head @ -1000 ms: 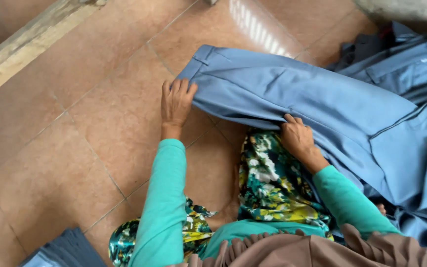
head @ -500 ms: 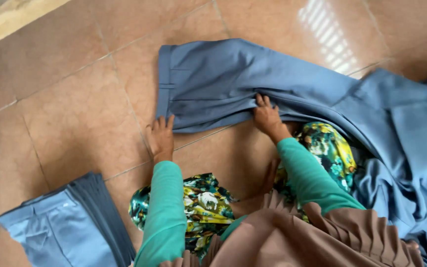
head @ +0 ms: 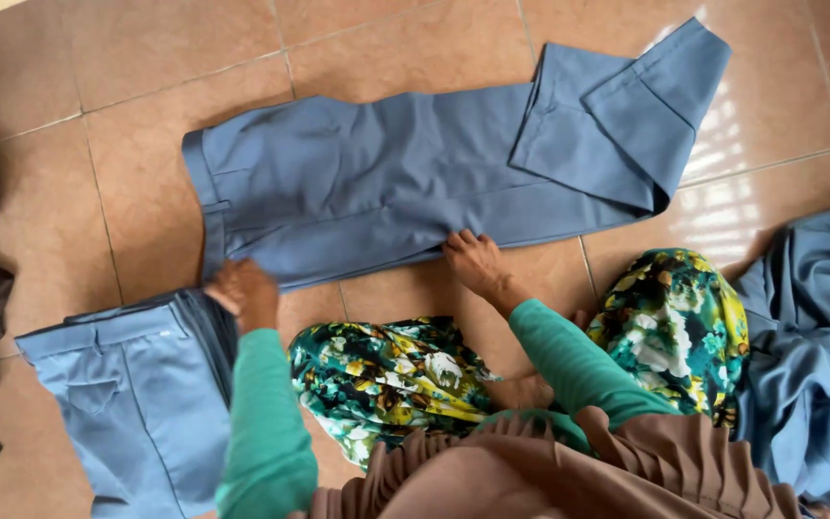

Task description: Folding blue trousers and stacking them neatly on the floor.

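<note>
Blue trousers [head: 386,183] lie flat beyond right-hand fingers [head: 461,248] spread on their hem (left hand [head: 240,290] blurred).

The left hand [head: 242,291] sits at about eight o'clock from the middle of the view, blurred, its fingers curled loosely inward and the back of the hand facing up; whether it grips anything cannot be told. Its forearm, in a teal sleeve, runs straight down toward six o'clock and out at the bottom edge. The right hand [head: 474,261] lies near the centre, palm down, fingers spread flat and pointing toward eleven o'clock. Its wrist bends back, and the teal-sleeved forearm slants down toward five o'clock, the elbow tucked in close to the body.
</note>
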